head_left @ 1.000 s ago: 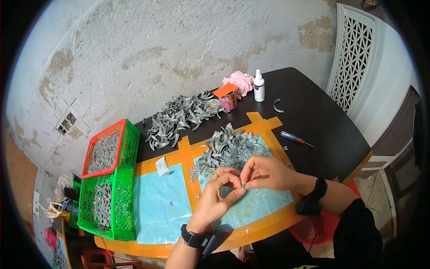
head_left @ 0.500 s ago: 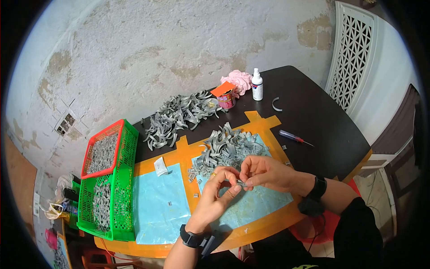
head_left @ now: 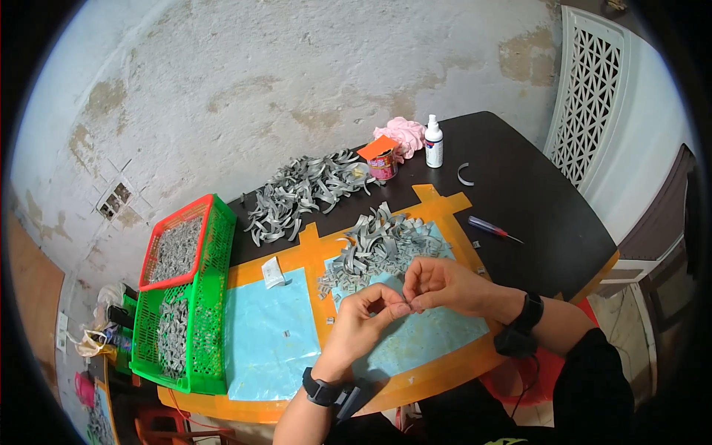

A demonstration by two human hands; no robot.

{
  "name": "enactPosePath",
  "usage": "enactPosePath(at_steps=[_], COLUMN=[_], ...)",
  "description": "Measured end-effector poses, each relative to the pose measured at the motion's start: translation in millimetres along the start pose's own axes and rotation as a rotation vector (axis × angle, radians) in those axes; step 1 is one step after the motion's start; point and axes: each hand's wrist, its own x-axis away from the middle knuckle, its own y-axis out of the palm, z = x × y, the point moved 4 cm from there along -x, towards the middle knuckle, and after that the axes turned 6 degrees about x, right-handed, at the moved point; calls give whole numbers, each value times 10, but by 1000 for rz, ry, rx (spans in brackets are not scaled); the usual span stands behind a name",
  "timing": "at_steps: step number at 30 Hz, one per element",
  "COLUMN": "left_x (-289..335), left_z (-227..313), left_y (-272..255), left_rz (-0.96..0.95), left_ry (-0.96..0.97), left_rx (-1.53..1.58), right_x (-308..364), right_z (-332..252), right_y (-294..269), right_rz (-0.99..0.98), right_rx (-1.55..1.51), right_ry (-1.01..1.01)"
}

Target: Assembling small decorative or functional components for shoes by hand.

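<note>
Over the near part of the right-hand blue sheet (head_left: 415, 352), my left hand (head_left: 363, 319) and my right hand (head_left: 447, 285) meet at the fingertips. Both are closed in a pinch. Whatever lies between the fingertips is too small and hidden to make out. Just beyond them is a heap of curved grey strips (head_left: 378, 237), with many small grey pieces (head_left: 352, 280) along its near left edge. A single small piece (head_left: 330, 320) sits on the orange tape left of my left hand.
At left, a red basket (head_left: 199, 256) rests on a green basket (head_left: 211, 334); both contain grey pieces. More grey strips (head_left: 304, 189) are heaped at the back, near a tin (head_left: 383, 167), pink cloth (head_left: 404, 135) and white bottle (head_left: 434, 144). A screwdriver (head_left: 489, 226) lies at right.
My fingertips have drawn closer together, and the small grey piece that showed between them is now hidden. My left hand has turned slightly. The whole view has shifted a little.
</note>
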Motion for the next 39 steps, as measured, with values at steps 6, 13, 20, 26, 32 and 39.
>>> enactPosePath(at_steps=[6, 13, 20, 26, 32, 39], left_x=[2, -19, 15, 656, 1291, 260], left_z=[10, -47, 189, 461, 395, 581], left_y=[2, 7, -331, -1660, -2458, -1285], left_rz=[26, -65, 178, 837, 1162, 563], left_ry=[12, -61, 190, 839, 1134, 230], left_rx=[-34, 176, 279, 612, 858, 154], right_x=[-6, -12, 11, 26, -33, -6], right_z=[-17, 11, -83, -94, -65, -62], right_y=[23, -7, -54, -149, -145, -218], right_rz=[7, -34, 125, 186, 187, 250], right_rx=[-11, -2, 31, 74, 106, 117], right_ry=[23, 24, 57, 71, 85, 46])
